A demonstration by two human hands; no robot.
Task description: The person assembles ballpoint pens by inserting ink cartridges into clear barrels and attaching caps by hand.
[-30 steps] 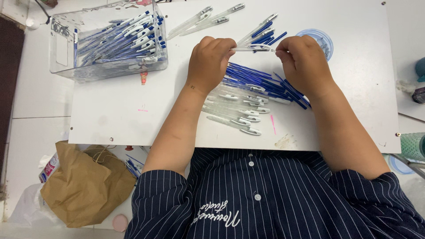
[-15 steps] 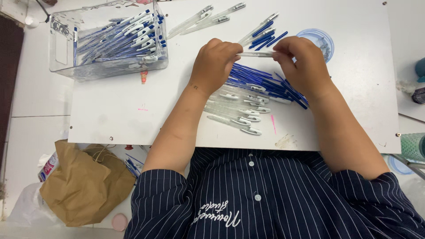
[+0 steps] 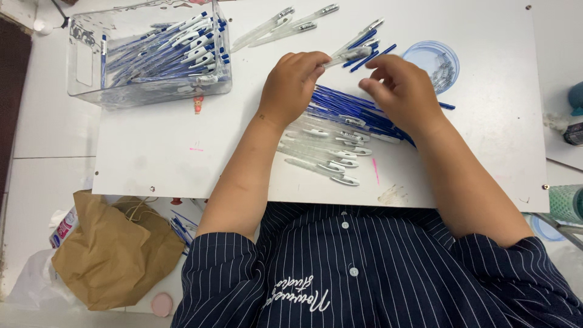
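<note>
Holding: left hand [image 3: 294,82] is pinching a clear pen barrel [image 3: 346,56] alone now;
Letting go: right hand [image 3: 404,91] is hovering just beside it, fingers loosely spread;
Below: pen parts pile [image 3: 340,136] is lying on the white board [image 3: 152,158]

Bare white board [image 3: 158,158] lies open left of the left hand [image 3: 291,85]; pen pile [image 3: 340,133], clear bin [image 3: 149,54] and blue dish [image 3: 434,61] crowd elsewhere.

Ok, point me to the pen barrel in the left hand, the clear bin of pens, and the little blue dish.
pen barrel [image 3: 341,58], head view, clear middle of the barrel.
clear bin [image 3: 85,61], head view, its near left wall.
blue dish [image 3: 425,48], head view, its upper left rim.
</note>
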